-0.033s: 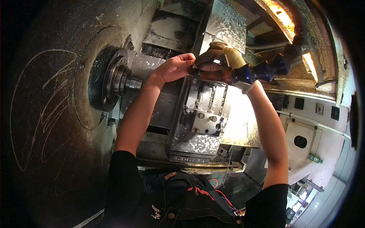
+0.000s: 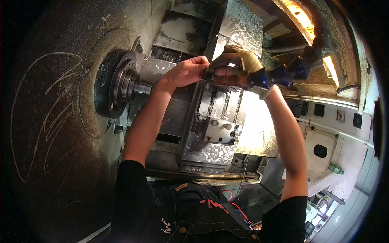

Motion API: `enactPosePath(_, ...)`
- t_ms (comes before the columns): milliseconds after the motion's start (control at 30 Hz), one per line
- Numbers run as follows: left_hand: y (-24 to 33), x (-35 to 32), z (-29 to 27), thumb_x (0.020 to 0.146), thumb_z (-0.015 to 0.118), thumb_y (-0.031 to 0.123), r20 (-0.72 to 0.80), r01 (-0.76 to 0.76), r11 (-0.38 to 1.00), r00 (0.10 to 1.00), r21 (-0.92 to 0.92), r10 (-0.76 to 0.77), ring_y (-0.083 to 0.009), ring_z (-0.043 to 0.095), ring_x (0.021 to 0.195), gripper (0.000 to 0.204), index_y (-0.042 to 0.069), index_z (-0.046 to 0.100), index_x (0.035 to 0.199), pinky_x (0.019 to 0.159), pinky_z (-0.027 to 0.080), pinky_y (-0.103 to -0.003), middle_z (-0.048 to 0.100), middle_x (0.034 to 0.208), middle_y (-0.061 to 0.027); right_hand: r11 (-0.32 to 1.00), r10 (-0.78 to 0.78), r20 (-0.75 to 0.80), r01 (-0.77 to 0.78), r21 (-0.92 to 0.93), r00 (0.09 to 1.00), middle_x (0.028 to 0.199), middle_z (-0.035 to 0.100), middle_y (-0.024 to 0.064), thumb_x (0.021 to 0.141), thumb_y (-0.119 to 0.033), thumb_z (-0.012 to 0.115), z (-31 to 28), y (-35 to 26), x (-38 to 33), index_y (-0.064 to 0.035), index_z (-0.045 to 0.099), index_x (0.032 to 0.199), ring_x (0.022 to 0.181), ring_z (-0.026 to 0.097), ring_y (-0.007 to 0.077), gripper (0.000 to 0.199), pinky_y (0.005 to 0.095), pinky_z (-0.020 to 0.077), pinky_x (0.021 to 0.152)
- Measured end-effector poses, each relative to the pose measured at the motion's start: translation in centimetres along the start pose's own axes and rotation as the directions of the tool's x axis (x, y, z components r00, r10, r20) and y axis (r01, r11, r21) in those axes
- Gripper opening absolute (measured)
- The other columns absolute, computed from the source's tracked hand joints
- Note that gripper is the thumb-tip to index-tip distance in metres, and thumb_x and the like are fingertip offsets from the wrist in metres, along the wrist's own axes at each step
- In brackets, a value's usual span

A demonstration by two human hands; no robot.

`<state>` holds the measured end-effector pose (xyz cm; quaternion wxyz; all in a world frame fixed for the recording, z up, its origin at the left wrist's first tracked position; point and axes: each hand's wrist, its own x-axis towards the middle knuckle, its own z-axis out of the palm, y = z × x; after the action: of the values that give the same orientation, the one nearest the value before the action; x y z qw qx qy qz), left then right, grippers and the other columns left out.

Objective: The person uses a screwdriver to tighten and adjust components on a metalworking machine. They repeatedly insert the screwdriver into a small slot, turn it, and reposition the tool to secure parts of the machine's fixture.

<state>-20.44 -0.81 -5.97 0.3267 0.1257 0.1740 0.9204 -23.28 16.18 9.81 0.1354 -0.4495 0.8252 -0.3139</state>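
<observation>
One lathe chuck (image 2: 121, 83) at left, grimy, with short stub projecting; one bare left hand (image 2: 187, 72), fingers curled, pinching near end of one small dark part (image 2: 207, 75) at top of one chip-flecked tool block (image 2: 214, 125). One gloved right hand (image 2: 239, 65), closed round blue-handled tool (image 2: 275, 77) set against same part. Likely risks: tool slipping off, knuckles striking block; part dropping into chips.

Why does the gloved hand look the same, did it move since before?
No. The gloved right hand sits at the same spot against the grey tool block.
</observation>
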Motion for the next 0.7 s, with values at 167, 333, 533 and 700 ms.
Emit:
enactPosePath(167,0.1,0.1,-0.5,0.087,0.057,0.016,0.072,-0.003,1.000,0.997,0.004,0.003,-0.0110,0.055,0.081,0.008,0.008,0.057,0.089,0.081,0.042,-0.032,0.059,0.086,0.0002,0.969,-0.165,0.019,0.166,-0.186,0.986,0.085,0.059,0.0047,0.073,-0.023,0.071,0.0,4.5,-1.1,-0.0056,0.065,0.085,0.080,0.055,0.0231,0.022,0.0345,0.0444,0.076)
enactPosePath(333,-0.2,0.1,-0.6,0.088,0.056,0.017,0.019,-0.023,1.000,1.000,0.022,0.022,-0.0105,0.055,0.081,0.009,0.008,0.057,0.088,0.080,0.042,-0.030,0.058,0.084,0.0008,0.871,-0.281,0.105,0.299,-0.390,0.954,0.091,0.060,0.0015,0.072,-0.029,0.070,-0.2,4.9,-0.9,-0.0103,0.066,0.086,0.090,0.055,0.0240,0.023,0.0362,0.0382,0.091)
enactPosePath(533,-0.4,0.2,-0.1,0.087,0.057,0.018,-0.064,-0.027,0.998,0.997,0.048,0.030,-0.0097,0.054,0.079,0.010,0.008,0.058,0.088,0.078,0.041,-0.028,0.057,0.083,0.0013,0.884,-0.237,0.082,0.250,-0.395,0.968,0.106,0.058,0.0059,0.065,-0.030,0.073,0.8,5.5,-1.2,-0.0124,0.059,0.103,0.105,0.051,0.0261,0.044,0.0384,0.0362,0.097)
enactPosePath(700,-0.3,0.1,-0.2,0.086,0.058,0.018,-0.071,-0.035,0.999,0.997,0.036,0.038,-0.0094,0.053,0.080,0.010,0.008,0.058,0.087,0.078,0.041,-0.027,0.057,0.083,0.0017,0.914,-0.165,0.047,0.170,-0.368,0.985,0.109,0.056,0.0082,0.057,-0.025,0.075,1.0,5.2,-0.7,-0.0120,0.056,0.111,0.108,0.049,0.0272,0.058,0.0402,0.0361,0.097)
